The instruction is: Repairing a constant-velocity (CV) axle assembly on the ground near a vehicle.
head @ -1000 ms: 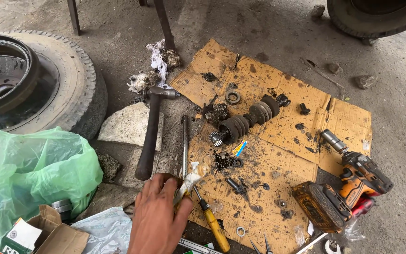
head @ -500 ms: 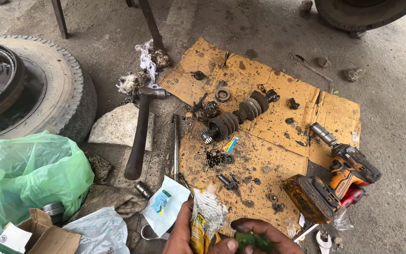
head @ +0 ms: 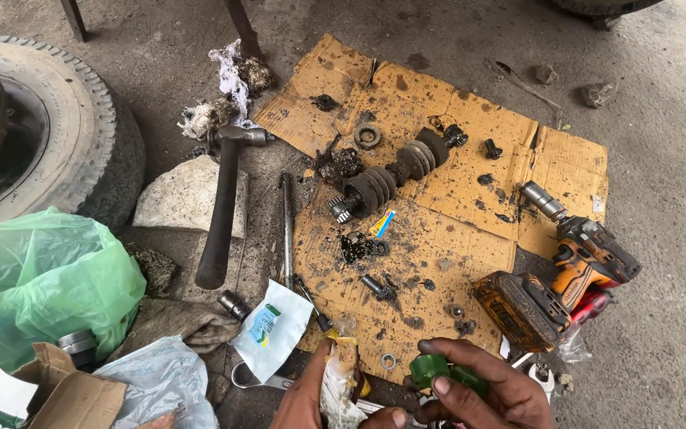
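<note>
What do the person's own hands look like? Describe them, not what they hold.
Both the left hand and the right hand are bare: no gloves, rings or watch show. No sleeve is in view at either wrist. The fingers look smudged with dark grease, and the short fingernails are visible.

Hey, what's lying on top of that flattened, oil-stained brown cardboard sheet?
On the oil-stained brown cardboard sheet lie a black ribbed rubber boot, a metal ring and small greasy bolts. Whatever lies beneath the cardboard is hidden.

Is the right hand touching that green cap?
Touching. The head view shows the right hand's fingers wrapped over the green cap, no gap visible.
</note>
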